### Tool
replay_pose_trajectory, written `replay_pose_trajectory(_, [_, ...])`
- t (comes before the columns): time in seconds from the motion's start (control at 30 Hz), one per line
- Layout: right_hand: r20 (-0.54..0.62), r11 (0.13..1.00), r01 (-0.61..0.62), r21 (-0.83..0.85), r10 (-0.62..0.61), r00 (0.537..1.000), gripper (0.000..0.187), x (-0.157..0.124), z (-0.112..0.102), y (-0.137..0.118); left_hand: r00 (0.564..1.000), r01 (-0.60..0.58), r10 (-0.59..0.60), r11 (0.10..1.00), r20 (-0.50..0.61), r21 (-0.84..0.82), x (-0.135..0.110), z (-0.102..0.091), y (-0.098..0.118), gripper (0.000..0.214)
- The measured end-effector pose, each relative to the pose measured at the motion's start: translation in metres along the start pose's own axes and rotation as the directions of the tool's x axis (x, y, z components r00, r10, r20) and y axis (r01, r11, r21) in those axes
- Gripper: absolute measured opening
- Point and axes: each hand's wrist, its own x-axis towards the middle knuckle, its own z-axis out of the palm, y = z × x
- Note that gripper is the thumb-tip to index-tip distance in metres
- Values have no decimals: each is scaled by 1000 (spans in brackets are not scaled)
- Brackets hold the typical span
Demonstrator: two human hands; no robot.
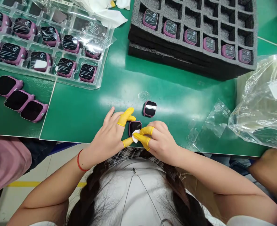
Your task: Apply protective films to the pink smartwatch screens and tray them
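A pink-cased smartwatch body (pixel 135 125) with a dark screen lies on the green table near its front edge. My left hand (pixel 112 131), with yellow finger cots, steadies it from the left, thumb at the lower side and fingers at the upper side. Between the yellow-covered fingertips of my right hand (pixel 157 138) is a small white cloth (pixel 136 135), pressed on the lower part of the screen. Just beyond, a second watch body (pixel 150 108) rests face up, with a bright band of reflection across its screen.
At the upper left, a clear plastic tray (pixel 76 81) holds several film-covered watches; loose watches (pixel 32 110) lie below it. A black foam tray (pixel 176 58) stands upper right with watches in its front row. Plastic bags (pixel 263 103) and clear films (pixel 192 135) lie right.
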Motion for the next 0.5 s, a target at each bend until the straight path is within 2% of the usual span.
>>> replay_pose_trajectory(0.13, [-52,989,-81,-124,75,996,15,8,0,10,1000,-11,12,999,-5,49,0,0,0,76])
replay_pose_trajectory(0.27, [-17,995,-13,-95,12,1000,23,16,6,7,999,-27,28,997,-15,75,-1,2,-1,77])
replay_pose_trajectory(0.4, [11,1000,19,-15,-19,1000,20,2,0,-3,1000,-16,16,999,-3,43,-1,1,0,83])
replay_pose_trajectory(0.5, [16,1000,-1,-23,1,1000,16,-15,-9,-2,1000,0,0,1000,11,31,1,-1,1,81])
